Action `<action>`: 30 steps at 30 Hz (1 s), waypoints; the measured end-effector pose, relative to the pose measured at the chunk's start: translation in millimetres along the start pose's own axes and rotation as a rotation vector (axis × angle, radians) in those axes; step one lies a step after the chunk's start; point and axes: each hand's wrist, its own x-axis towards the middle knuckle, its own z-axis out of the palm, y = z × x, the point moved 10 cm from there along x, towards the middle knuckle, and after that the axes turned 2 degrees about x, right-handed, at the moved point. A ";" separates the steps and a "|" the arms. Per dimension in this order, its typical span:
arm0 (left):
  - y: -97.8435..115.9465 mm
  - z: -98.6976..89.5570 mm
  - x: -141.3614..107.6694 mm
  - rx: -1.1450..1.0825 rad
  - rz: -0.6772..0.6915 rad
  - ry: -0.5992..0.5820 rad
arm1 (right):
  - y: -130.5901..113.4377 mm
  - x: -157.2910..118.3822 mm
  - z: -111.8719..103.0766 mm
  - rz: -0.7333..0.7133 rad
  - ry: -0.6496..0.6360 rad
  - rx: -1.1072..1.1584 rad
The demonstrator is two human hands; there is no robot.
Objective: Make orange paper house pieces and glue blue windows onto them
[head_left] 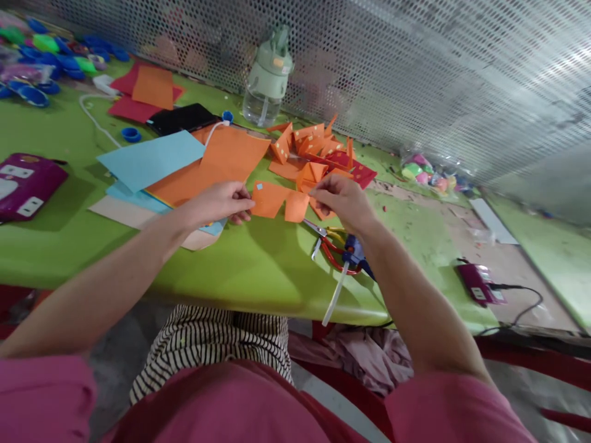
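Note:
Between my two hands stretches a cut piece of orange paper [269, 200], with a notch in its lower edge and a small light-blue square at its upper left corner. My left hand [232, 202] pinches its left end, and my right hand [339, 195] pinches its right end. Just below the right hand lie red-handled scissors [330, 249] and a blue glue gun [354, 251] with a clear glue stick poking out. Folded orange paper shapes with pale dots [318, 140] are heaped behind the right hand. Orange [235, 157] and light-blue sheets [152, 157] lie behind the left hand.
A pale green water bottle [268, 77] stands against the perforated metal panel [369, 61]. A black phone [182, 118] with a white cable lies behind the sheets. Purple power strips [30, 184] sit at both sides of the green table [194, 271]. Colourful plastic pieces [60, 55] are piled far left.

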 end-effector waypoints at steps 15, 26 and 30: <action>7.5 0.9 2.0 -0.072 0.042 0.024 | -72.2 -27.8 70.8 -0.402 0.105 -0.406; 10.3 1.6 0.4 -0.054 0.052 0.020 | -73.8 -30.1 77.5 -0.425 0.088 -0.513; 10.8 3.2 0.3 -0.052 0.056 0.010 | -72.9 -29.9 79.5 -0.415 0.076 -0.544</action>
